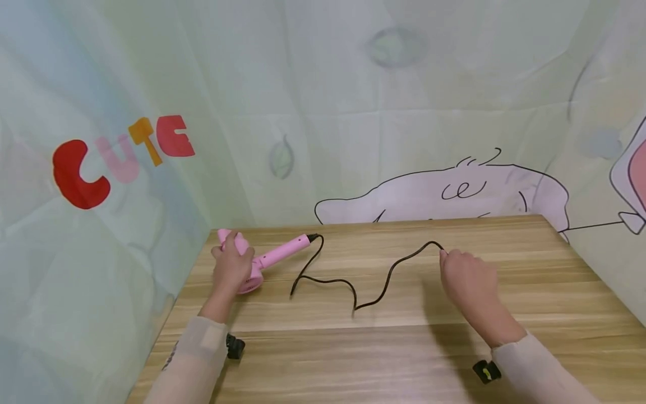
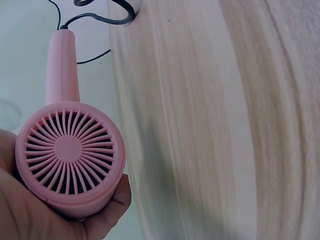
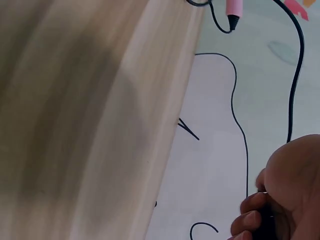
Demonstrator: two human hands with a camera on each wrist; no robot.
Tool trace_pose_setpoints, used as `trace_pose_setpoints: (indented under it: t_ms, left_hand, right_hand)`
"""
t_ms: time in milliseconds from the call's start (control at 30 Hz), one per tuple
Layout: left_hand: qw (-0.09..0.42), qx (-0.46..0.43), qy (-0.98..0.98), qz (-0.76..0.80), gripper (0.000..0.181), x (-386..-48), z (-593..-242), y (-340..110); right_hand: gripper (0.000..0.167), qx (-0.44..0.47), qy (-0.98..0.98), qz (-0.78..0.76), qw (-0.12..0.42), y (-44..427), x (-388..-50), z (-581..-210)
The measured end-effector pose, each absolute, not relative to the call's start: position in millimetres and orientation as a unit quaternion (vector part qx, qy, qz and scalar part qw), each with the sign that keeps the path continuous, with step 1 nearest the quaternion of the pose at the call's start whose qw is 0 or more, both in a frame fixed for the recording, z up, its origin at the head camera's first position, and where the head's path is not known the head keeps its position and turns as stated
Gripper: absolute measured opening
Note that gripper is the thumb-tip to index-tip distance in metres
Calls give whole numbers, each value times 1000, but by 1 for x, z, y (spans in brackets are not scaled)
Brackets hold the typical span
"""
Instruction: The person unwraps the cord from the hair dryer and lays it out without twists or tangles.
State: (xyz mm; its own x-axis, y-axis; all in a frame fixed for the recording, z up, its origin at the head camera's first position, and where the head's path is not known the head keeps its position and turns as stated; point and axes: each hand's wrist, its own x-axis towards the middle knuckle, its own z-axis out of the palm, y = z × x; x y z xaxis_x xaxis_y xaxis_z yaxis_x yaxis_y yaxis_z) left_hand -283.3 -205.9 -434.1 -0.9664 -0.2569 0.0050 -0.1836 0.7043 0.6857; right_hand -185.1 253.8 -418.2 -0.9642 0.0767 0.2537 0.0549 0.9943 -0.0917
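A pink hair dryer (image 1: 282,252) is at the far left of the wooden table, its handle pointing right. My left hand (image 1: 232,270) grips the dryer's body, and the left wrist view shows fingers curled round it below the slatted round grille (image 2: 68,148). From the handle's end a black power cord (image 1: 345,281) runs in loose bends to the right. My right hand (image 1: 470,283) holds the cord's far end in curled fingers above the table's right side. Something black shows between those fingers in the right wrist view; the plug itself is hidden.
The wooden table (image 1: 373,359) meets a printed fabric backdrop (image 1: 323,140) at its back edge. Coloured letters are on the left part of the fabric. Small black devices sit at the left cuff (image 1: 235,347) and the right cuff (image 1: 487,371).
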Motion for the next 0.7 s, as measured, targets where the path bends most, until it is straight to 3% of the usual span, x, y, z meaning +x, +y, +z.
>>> trace_pose_setpoints:
  t_ms: [200, 533, 700]
  left_hand:
    - [42, 123, -923, -362, 70, -282, -434, -204]
    - [40, 127, -925, -357, 71, -285, -439, -206]
    - [39, 124, -926, -355, 71, -287, -442, -206]
  right_hand:
    - [51, 8, -992, -14, 128, 251, -168, -439]
    - [38, -6, -999, 10, -29, 253, -150, -448]
    - [36, -5, -998, 19, -60, 251, -144, -448]
